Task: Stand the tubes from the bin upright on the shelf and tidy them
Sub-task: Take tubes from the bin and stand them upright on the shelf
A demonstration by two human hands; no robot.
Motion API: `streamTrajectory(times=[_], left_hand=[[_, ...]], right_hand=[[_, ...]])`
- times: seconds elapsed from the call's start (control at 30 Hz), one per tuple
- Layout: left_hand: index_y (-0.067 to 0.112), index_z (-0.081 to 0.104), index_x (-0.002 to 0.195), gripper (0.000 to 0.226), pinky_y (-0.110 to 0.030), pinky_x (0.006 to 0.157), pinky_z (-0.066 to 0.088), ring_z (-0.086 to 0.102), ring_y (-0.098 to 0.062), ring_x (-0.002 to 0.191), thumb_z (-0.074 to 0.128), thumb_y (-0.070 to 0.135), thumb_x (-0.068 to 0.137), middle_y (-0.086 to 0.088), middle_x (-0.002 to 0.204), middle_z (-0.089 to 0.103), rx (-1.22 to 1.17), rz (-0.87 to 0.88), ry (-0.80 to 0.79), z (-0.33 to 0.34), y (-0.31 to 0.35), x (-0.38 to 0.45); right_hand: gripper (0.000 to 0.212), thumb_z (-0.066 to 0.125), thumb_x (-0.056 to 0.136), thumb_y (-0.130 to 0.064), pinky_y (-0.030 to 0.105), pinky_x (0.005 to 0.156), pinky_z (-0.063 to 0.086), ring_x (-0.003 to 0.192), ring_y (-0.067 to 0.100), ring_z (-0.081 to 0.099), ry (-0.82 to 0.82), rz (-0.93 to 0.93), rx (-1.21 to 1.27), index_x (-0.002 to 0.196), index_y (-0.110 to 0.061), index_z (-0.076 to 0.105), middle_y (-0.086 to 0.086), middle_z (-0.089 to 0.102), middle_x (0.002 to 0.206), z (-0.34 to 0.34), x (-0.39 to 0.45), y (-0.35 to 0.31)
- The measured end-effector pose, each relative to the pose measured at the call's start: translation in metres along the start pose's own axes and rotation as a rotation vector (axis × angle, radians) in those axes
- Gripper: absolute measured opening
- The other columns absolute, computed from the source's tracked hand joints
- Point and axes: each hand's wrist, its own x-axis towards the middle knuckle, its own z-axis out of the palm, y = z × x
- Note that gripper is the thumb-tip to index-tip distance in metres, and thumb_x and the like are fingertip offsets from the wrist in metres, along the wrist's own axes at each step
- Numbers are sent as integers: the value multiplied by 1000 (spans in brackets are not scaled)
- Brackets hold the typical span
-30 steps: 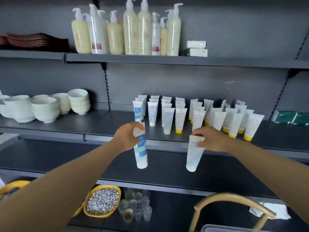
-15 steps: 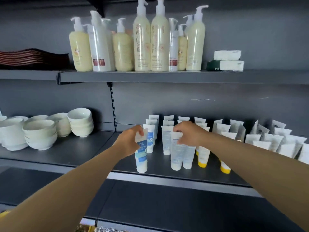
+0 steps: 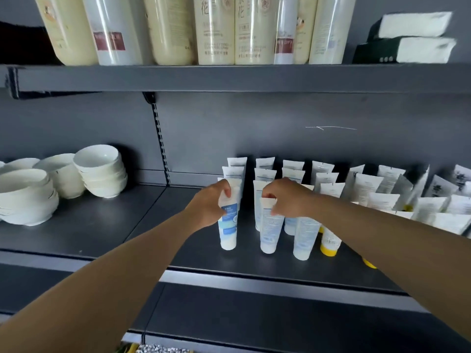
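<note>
My left hand [image 3: 211, 205] grips the crimped top of a white tube with a blue label [image 3: 228, 225], which stands cap-down on the dark shelf [image 3: 142, 225]. My right hand [image 3: 285, 197] pinches the top of a second white tube [image 3: 270, 230], also upright on its cap, just right of the first. Behind and to the right stand rows of several more white tubes [image 3: 323, 179], some with yellow caps [image 3: 328, 249]. The bin is out of view.
Stacks of white bowls [image 3: 102, 171] sit on the left of the same shelf. Tall pump bottles [image 3: 216, 31] and boxes [image 3: 413, 39] fill the shelf above. The shelf's front lip [image 3: 254, 278] runs below the tubes, with a lower shelf underneath.
Both hands carried their tubes up from the lower shelf level onto the middle shelf and set them down on their caps in front of the rows. The view has closed in.
</note>
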Motion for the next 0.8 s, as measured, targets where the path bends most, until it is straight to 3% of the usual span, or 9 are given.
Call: streamTrajectory(times=[0.13, 0.23, 0.33, 0.5, 0.8], left_hand=[[27, 40, 88, 34, -26, 54, 39, 44, -12, 59, 61, 1, 80, -6, 92, 57, 52, 27, -66, -1, -1, 6], [27, 39, 87, 35, -31, 60, 43, 48, -18, 68, 60, 0, 81, -10, 101, 60, 87, 34, -85, 1, -5, 7], [25, 39, 87, 34, -33, 62, 43, 49, -21, 71, 59, -2, 81, -13, 101, 60, 79, 34, -73, 0, -9, 8], [26, 39, 86, 35, -35, 63, 45, 51, -23, 73, 55, -5, 81, -14, 101, 61, 78, 51, -71, -3, -14, 7], [26, 41, 85, 36, -35, 62, 45, 50, -22, 73, 53, -7, 79, -15, 102, 61, 66, 66, -69, -4, -15, 7]], right_hand=[[14, 65, 80, -2, 24, 60, 38, 83, 18, 52, -7, 10, 33, 84, -13, 58, 1, 56, 90, 3, 3, -1], [15, 61, 82, 0, 19, 53, 36, 82, 17, 52, -2, 21, 70, 95, -6, 64, 5, 59, 97, 4, 3, -4], [16, 62, 81, 1, 19, 53, 39, 81, 18, 54, -15, 21, 99, 97, -4, 65, 7, 63, 100, 5, 4, -5], [14, 65, 79, -2, 28, 67, 43, 80, 17, 54, -19, 32, 87, 93, -4, 65, 9, 65, 98, 5, 6, -5], [13, 66, 77, -2, 26, 60, 40, 74, 16, 51, -38, 45, 61, 90, -4, 65, 5, 60, 86, 0, 5, -11]])
